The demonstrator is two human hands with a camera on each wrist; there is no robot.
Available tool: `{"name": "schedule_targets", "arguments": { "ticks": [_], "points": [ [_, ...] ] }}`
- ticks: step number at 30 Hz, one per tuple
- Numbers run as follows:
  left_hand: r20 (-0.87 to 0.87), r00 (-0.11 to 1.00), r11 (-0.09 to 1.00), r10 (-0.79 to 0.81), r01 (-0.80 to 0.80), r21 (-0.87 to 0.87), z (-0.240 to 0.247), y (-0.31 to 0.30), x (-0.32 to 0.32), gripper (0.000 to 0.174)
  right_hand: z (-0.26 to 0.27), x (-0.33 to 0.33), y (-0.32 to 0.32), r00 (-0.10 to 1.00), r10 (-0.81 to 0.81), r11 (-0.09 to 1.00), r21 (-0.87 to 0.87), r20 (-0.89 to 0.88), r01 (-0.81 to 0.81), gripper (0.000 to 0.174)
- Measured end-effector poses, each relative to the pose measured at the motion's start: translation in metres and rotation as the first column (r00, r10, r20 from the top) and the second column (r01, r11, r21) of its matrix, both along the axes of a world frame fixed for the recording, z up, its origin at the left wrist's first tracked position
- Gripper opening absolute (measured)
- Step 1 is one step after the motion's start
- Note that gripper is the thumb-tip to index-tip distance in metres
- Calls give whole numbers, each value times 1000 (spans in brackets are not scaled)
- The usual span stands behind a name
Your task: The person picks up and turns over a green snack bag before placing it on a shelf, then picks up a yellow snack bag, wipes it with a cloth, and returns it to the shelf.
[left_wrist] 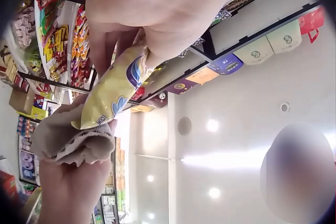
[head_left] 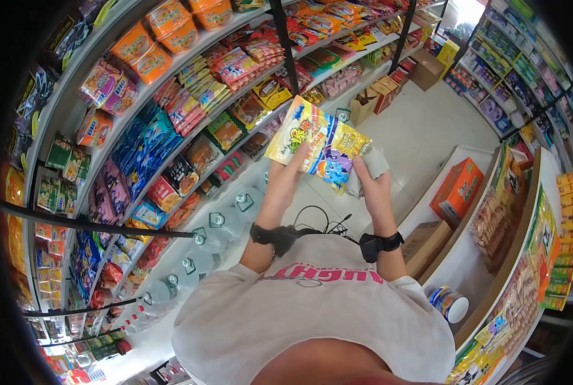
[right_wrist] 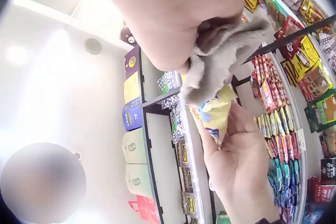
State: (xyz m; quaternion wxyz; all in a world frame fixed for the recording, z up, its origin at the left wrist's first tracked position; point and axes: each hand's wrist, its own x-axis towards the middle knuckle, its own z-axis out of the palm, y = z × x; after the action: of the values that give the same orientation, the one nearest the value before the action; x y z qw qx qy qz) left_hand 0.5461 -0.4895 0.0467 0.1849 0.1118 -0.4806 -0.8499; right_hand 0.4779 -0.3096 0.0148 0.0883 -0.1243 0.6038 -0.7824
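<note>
A yellow snack bag (head_left: 318, 142) with blue and orange print is held up in front of the chest in the head view. My left hand (head_left: 288, 172) grips its left part, thumb over the printed front. At the bag's other end, my right hand (head_left: 373, 183) holds a grey cloth (head_left: 377, 162) against it. The left wrist view has the bag (left_wrist: 107, 95) edge-on beneath my left hand (left_wrist: 163, 11), its end meeting the cloth (left_wrist: 73, 134). In the right wrist view the cloth (right_wrist: 218, 71) hangs from my right hand (right_wrist: 178, 14) and covers part of the bag (right_wrist: 215, 116).
Shelves of snack packets (head_left: 190, 96) curve along the left, with large water bottles (head_left: 216, 231) on the floor below. To the right stands a low shelf unit holding an orange box (head_left: 458, 189), a cardboard box (head_left: 425, 247) and a can (head_left: 450, 305). Black cables (head_left: 325, 221) show near the waist.
</note>
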Motion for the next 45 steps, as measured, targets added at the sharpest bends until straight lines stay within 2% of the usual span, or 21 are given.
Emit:
{"name": "schedule_targets", "arguments": {
  "ticks": [2,5,8,11,14,15,17,18,20,21,23,24,26,28,29,32,35,38,41,45],
  "points": [
    [-25,1000,1000,11,-11,10,3,3,-1,51,2,2,1,1000,-1,1000,7,-9,1,35],
    [-50,996,997,68,-69,-25,-3,2,-7,50,7,8,-1,987,48,999,17,154,-51,34],
    [-47,998,999,50,-50,-1,-2,3,-10,45,3,16,-7,987,163,986,21,10,-163,32],
    [-68,998,1000,-11,11,-1,-6,0,-10,48,4,14,-3,978,209,978,-4,22,-209,31],
    [77,988,991,-132,130,28,-7,-2,-9,57,-6,7,1,985,165,981,109,-57,-158,29],
    [129,983,978,-132,108,176,-10,-3,-10,59,-5,6,3,972,94,976,214,-213,-48,30],
    [229,962,891,-149,30,453,-14,-4,-14,65,-1,1,4,852,12,909,360,-523,208,32],
    [234,960,844,-157,7,536,-11,-5,-13,69,-3,-3,5,792,39,879,398,-609,263,35],
    [-43,967,821,-252,237,519,-6,-6,-15,59,-11,-8,9,651,119,808,454,-750,375,40],
    [-177,940,802,-293,342,490,-6,-8,-16,54,-8,-5,9,622,188,807,480,-761,344,42],
    [-22,972,920,-233,228,319,-22,-16,-20,44,2,1,9,551,321,798,534,-770,281,47],
    [53,980,960,-192,176,220,-25,-20,-21,40,-4,0,11,612,306,831,518,-730,202,42],
    [30,987,948,-158,143,285,-30,-30,-22,36,-20,-4,19,726,279,887,459,-628,56,34],
    [21,989,924,-145,128,360,-28,-37,-19,37,-16,-5,24,934,61,933,353,-351,71,23],
    [14,986,901,-165,145,408,-27,-39,-18,37,-14,-4,27,984,-45,947,307,-175,98,19],
    [4,981,834,-193,162,527,-18,-36,-15,38,6,-7,21,971,-223,943,235,-85,237,20],
    [8,979,813,-204,165,559,-19,-32,-16,37,17,6,12,982,-63,989,141,177,38,22],
    [-7,974,786,-225,186,590,-23,-32,-14,35,24,18,10,989,96,974,195,113,-117,26],
    [-11,973,783,-231,193,591,-22,-34,-12,35,21,15,11,981,195,964,180,24,-196,29],
    [5,971,766,-237,184,616,-18,-33,-10,35,21,15,8,977,211,969,136,-27,-205,30]
  ]
}}
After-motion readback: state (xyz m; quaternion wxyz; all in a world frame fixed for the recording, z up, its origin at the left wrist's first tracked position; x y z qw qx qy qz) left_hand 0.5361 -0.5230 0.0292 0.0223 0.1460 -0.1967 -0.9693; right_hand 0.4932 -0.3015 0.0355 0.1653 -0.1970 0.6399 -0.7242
